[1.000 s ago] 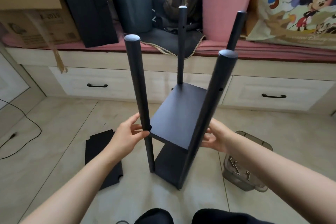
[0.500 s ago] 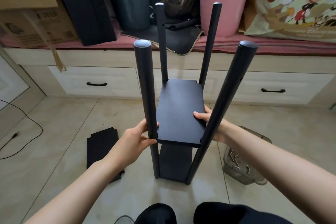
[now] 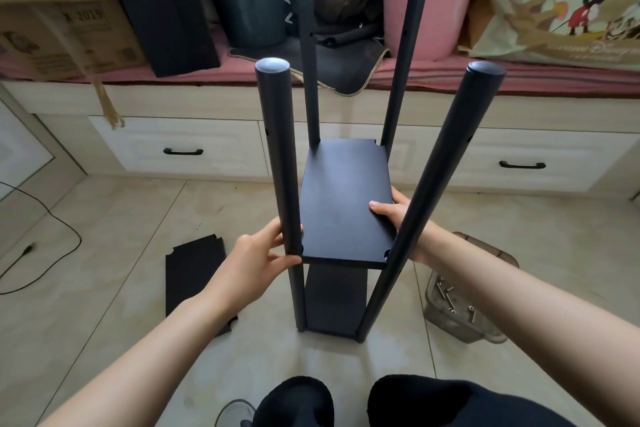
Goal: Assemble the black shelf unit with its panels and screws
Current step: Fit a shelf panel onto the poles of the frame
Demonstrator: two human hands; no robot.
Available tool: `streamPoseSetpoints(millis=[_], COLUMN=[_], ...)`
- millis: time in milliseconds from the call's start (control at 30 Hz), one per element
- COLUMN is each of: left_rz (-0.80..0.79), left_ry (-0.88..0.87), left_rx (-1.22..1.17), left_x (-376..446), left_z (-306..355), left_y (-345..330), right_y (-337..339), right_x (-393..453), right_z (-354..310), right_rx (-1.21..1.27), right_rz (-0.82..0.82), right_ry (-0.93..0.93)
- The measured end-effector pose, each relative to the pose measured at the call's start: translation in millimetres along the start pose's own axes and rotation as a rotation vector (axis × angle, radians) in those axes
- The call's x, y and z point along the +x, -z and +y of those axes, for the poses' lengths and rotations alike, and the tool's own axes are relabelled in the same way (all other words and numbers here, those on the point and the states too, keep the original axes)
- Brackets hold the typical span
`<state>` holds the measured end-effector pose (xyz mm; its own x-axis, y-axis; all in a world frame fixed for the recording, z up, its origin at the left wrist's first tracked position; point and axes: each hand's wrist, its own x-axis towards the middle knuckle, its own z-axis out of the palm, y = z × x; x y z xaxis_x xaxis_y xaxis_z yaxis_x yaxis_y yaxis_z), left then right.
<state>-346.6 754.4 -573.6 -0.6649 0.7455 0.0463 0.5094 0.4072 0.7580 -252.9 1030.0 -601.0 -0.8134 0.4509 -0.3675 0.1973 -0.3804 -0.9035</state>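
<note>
Beige floor tiles [image 3: 114, 218] hold the shelf unit [image 3: 343, 204], left hand [image 3: 258, 258] gripping a post, right hand [image 3: 398, 215] its panel.

Both forearms are bare right up to the frame edge, no sleeves, watch or bracelet on either wrist. The left hand [image 3: 256, 262] and the right hand [image 3: 398, 215] wear no gloves or rings that I can make out. Down at the bottom, the knees [image 3: 433, 402] are covered in plain black fabric, soft-looking and unmarked.
</note>
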Motion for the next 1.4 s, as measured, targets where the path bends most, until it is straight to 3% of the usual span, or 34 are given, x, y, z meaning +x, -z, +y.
streamPoseSetpoints(millis=[133,533,600,733,800,967,1167,1333,1400], left_rz=[0.001,-0.105,-0.114,-0.111,-0.087,-0.181,-0.251,-0.272,-0.261], left_ry=[0.001,0.049,0.142,0.523,0.609,0.566,0.571,0.504,0.491], left_rx=[-0.022,-0.157,-0.264,-0.825,-0.952,-0.840,-0.940,-1.054,-1.059], left_x=[-1,0,2,17,27,52,72,71,69], left_z=[3,-2,-9,-17,-9,14,19,13,14], left_y=[-1,6,8,5,-2,-14,-14,-20,-20], right_y=[-6,8,8,8,7,7,11,21,26], right_x=[0,-3,-3,-3,-4,-10,-20,-37,-49], right_z=[5,4,4,5,3,-4,-13,-20,-21], right_rx=[-0.040,0.043,0.037,0.052,0.059,0.078,0.086,-0.124,-0.217], right_rz=[0.110,-0.057,-0.055,-0.070,-0.081,-0.122,-0.175,0.018,-0.041], right_ry=[0.011,0.041,0.034,0.034,0.031,0.026,-0.019,-0.024,-0.023])
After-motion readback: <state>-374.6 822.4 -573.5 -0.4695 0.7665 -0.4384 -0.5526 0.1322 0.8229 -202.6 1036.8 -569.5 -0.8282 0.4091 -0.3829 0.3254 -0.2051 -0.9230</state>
